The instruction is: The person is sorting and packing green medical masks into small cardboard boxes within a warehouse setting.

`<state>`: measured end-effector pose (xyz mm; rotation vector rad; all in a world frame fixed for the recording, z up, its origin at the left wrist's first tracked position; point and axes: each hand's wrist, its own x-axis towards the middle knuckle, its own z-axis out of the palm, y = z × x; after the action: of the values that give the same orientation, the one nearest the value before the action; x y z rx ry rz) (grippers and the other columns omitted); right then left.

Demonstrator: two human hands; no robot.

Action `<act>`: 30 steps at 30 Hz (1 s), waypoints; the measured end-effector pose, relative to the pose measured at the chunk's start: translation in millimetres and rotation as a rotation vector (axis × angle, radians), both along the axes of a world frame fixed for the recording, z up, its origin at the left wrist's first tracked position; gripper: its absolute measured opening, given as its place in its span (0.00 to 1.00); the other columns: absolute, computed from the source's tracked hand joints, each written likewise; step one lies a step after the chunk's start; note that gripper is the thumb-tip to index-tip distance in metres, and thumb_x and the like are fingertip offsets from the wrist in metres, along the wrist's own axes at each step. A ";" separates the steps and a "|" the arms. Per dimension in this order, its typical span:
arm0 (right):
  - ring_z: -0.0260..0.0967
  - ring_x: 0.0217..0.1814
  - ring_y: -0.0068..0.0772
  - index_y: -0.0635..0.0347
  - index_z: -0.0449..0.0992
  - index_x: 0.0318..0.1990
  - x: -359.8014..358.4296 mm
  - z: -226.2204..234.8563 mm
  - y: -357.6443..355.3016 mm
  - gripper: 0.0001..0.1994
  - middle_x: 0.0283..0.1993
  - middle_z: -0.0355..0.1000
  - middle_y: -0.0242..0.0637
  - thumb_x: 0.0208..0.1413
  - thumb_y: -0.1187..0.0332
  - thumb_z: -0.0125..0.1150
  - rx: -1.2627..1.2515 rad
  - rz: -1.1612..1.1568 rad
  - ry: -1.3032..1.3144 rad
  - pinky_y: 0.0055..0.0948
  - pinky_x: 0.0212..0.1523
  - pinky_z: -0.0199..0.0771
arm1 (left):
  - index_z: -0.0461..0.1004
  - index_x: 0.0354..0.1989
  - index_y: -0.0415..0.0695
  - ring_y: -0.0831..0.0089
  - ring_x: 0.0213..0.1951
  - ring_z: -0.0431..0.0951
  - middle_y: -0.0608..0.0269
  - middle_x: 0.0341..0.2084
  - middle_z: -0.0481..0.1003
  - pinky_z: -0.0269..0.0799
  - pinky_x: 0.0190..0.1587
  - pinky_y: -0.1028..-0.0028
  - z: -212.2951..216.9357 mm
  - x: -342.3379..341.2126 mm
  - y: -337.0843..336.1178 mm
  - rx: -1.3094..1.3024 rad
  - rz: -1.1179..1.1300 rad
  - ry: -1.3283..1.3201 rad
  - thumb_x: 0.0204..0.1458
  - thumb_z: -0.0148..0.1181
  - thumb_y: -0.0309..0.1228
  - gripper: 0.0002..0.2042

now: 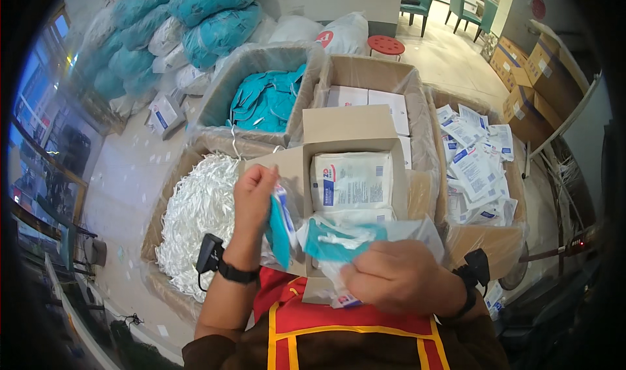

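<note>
My left hand (253, 203) is raised over the boxes and pinches a clear plastic pouch (282, 225) with a teal item inside. My right hand (398, 275) is closed around a second clear pouch (345, 239) holding a folded teal piece, with a small white packet below the fingers. Both hands are close together above the front edge of a small open cardboard box (345, 132) that holds flat white paper packets (352, 181). Each wrist wears a black band with a small device.
Big lined cartons surround the small box: one with white ribbon strips (195, 213) at left, one with teal items (267, 99) behind, one with white boxes (368, 99), one with small white packets (476, 161) at right. Teal bags are piled at back left; brown cartons stand at right.
</note>
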<state>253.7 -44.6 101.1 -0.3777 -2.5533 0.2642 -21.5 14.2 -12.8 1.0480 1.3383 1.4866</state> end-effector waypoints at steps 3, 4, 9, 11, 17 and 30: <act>0.66 0.30 0.28 0.53 0.71 0.30 12.2 8.4 -1.2 0.06 0.28 0.61 0.29 0.42 0.70 0.60 -0.114 0.016 0.039 0.25 0.23 0.68 | 0.75 0.32 0.41 0.83 0.24 0.68 0.73 0.21 0.71 0.63 0.28 0.80 -6.4 -23.4 0.5 -0.010 0.041 0.304 0.53 0.61 0.32 0.07; 0.66 0.29 0.29 0.53 0.71 0.30 12.8 6.5 4.3 0.06 0.27 0.61 0.30 0.43 0.71 0.61 -0.079 -0.038 0.072 0.26 0.22 0.67 | 0.76 0.33 0.41 0.82 0.24 0.69 0.72 0.20 0.71 0.64 0.29 0.79 -3.4 -26.1 -1.9 -0.021 0.013 0.492 0.52 0.62 0.32 0.08; 0.67 0.25 0.36 0.56 0.69 0.29 11.4 -7.6 23.8 0.08 0.26 0.62 0.34 0.43 0.73 0.64 -0.078 -0.249 0.089 0.31 0.23 0.66 | 0.77 0.40 0.45 0.69 0.30 0.76 0.60 0.28 0.76 0.69 0.32 0.74 64.6 16.8 -37.7 0.139 0.079 0.929 0.47 0.64 0.29 0.11; 0.67 0.26 0.36 0.56 0.70 0.29 6.1 -10.7 26.1 0.08 0.26 0.62 0.34 0.43 0.74 0.64 -0.088 -0.237 0.089 0.31 0.24 0.67 | 0.77 0.41 0.45 0.63 0.34 0.76 0.58 0.32 0.76 0.71 0.35 0.71 75.5 18.7 -53.2 0.262 -0.538 0.756 0.47 0.64 0.29 0.12; 0.68 0.27 0.36 0.56 0.70 0.29 -6.6 -15.2 26.9 0.07 0.27 0.63 0.35 0.44 0.74 0.63 -0.073 -0.193 0.116 0.31 0.25 0.68 | 0.78 0.38 0.45 0.66 0.34 0.76 0.60 0.29 0.75 0.70 0.35 0.71 66.5 41.9 -63.1 0.191 -0.577 0.651 0.46 0.67 0.30 0.10; 0.69 0.32 0.47 0.62 0.70 0.29 -6.4 -34.9 89.4 0.08 0.29 0.68 0.43 0.56 0.68 0.58 -0.098 -0.464 0.160 0.40 0.32 0.69 | 0.68 0.38 0.45 0.84 0.13 0.60 0.69 0.18 0.68 0.53 0.15 0.84 65.0 -66.2 -78.3 0.399 0.085 -0.191 0.59 0.56 0.29 0.04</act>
<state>247.3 44.8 66.2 -0.9282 -2.2243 0.2330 -87.7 -64.1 52.1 1.0693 0.9844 1.9176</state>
